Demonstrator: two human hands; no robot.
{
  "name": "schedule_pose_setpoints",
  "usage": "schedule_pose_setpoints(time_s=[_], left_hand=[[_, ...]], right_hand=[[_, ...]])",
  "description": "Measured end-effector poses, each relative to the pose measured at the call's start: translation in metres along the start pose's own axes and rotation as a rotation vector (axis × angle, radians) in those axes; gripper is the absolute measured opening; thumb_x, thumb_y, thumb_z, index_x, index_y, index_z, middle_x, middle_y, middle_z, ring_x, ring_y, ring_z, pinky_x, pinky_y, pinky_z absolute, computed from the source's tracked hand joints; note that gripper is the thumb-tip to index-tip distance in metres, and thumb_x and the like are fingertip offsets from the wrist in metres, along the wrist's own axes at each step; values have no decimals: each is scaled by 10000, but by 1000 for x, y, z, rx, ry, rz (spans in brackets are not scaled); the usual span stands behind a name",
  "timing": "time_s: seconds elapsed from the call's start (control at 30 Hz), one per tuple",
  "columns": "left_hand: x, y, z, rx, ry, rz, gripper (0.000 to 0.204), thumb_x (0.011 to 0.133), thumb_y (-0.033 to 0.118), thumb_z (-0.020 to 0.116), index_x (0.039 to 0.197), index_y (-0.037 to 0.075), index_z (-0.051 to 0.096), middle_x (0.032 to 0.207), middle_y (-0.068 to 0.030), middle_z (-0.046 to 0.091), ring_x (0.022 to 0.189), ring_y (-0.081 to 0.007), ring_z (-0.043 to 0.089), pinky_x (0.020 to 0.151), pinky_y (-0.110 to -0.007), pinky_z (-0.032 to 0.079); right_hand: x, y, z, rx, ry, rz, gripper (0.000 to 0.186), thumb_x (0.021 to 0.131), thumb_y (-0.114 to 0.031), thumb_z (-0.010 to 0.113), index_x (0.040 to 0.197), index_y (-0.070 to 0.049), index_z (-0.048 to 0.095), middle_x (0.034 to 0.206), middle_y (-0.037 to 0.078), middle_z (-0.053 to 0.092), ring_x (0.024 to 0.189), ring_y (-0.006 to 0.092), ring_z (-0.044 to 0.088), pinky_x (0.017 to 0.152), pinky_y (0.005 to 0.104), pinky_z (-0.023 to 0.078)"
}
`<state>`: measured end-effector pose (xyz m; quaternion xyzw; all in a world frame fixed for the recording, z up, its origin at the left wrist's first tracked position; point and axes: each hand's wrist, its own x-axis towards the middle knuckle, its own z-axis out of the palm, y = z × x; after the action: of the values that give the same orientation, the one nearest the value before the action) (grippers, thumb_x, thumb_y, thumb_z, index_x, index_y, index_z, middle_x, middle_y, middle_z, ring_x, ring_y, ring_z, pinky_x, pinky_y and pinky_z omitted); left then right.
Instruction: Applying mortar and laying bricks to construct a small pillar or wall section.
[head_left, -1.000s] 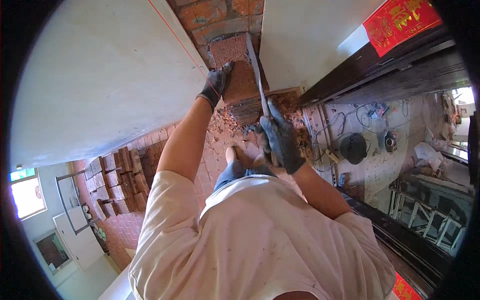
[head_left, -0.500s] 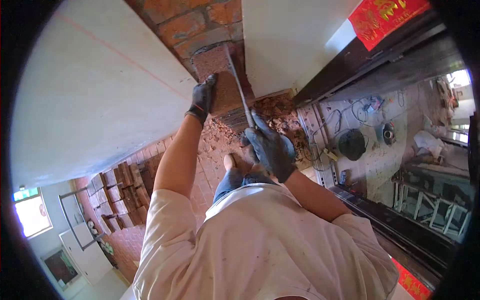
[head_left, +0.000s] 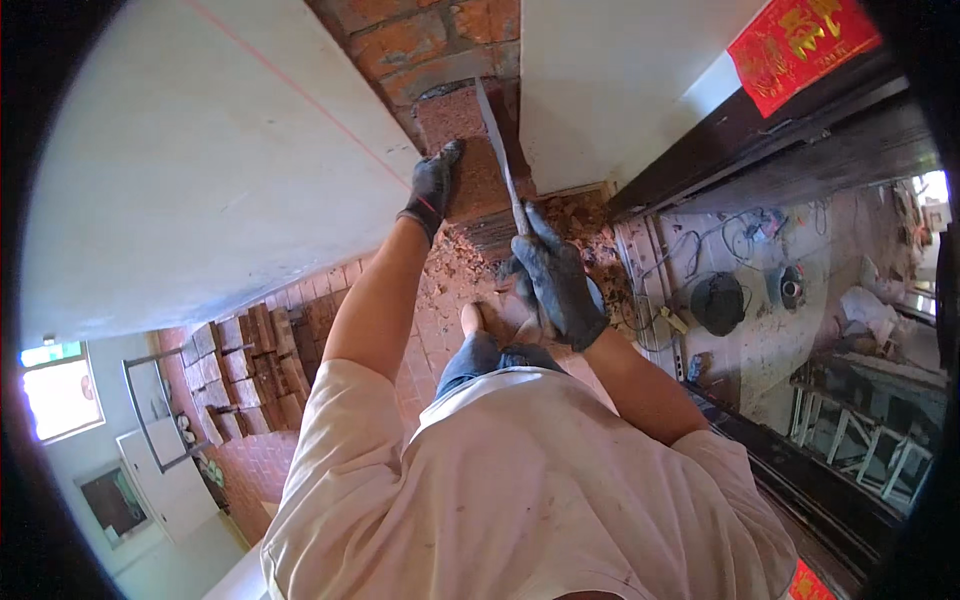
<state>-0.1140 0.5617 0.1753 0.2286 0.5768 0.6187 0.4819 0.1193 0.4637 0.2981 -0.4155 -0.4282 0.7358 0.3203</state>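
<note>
A rough, reddish-brown brick block (head_left: pixel 478 180) stands at the end of a narrow gap between two pale panels. My left hand (head_left: pixel 432 184), in a dark glove, grips its left edge, with part of the fingers hidden. My right hand (head_left: pixel 562 290), also gloved, is closed around the handle of a long, narrow-bladed metal trowel (head_left: pixel 500 145). The blade lies along the right part of the block's top, its tip near the far end. Whether the whole blade touches the surface I cannot tell. Behind the block is an orange brick wall (head_left: pixel 425 40) with grey joints.
Broken rubble (head_left: pixel 450 262) lies around the block's foot. Large pale panels (head_left: pixel 230 170) flank it, with a dark door frame (head_left: pixel 720 140) on the right. A black bucket (head_left: pixel 718 303) and cables stand beyond. Stacked bricks (head_left: pixel 240 385) are at the lower left.
The whole view has shifted slightly. My right hand has moved a little forward, and the trowel has turned, showing more of its blade face. My left hand keeps its place on the block.
</note>
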Motion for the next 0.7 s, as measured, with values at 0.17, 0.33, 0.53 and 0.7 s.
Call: schedule_pose_setpoints(time_s=[0.17, 0.33, 0.53, 0.7], left_hand=[[-5, 0, 5, -14, -22, 18, 416, 797, 289, 710, 1034, -45, 634, 962, -68, 653, 826, -180, 598, 756, -320, 483], [-9, -1, 6, 18, -19, 77, 412, 795, 281, 709, 1045, -37, 632, 967, -75, 655, 826, -189, 608, 762, -318, 488], [-17, 28, 3, 506, 12, 174, 535, 795, 329, 688, 1156, -45, 562, 1114, -150, 614, 944, -277, 601, 824, -365, 477], [-15, 74, 2, 1448, 163, 1137, 619, 831, 413, 606, 1305, 40, 466, 1321, -191, 483, 1213, -339, 456, 1008, -424, 369]], right_hand=[[-5, 3, -5, 118, -15, 21, 539, 930, -198, 529, 1427, -146, 327, 702, 17, 570, 431, 46, 425, 373, 202, 357], [9, 3, -2, -3, 20, 80, 527, 929, -187, 536, 1419, -141, 344, 690, 5, 556, 420, 49, 411, 371, 209, 361], [-44, -3, -3, -45, 28, -114, 517, 917, -164, 558, 1395, -80, 381, 725, 0, 589, 521, 46, 494, 432, 195, 381], [-81, 9, -10, -314, 48, -166, 511, 915, -112, 540, 1401, -112, 382, 740, 13, 580, 511, 57, 500, 439, 205, 404]])
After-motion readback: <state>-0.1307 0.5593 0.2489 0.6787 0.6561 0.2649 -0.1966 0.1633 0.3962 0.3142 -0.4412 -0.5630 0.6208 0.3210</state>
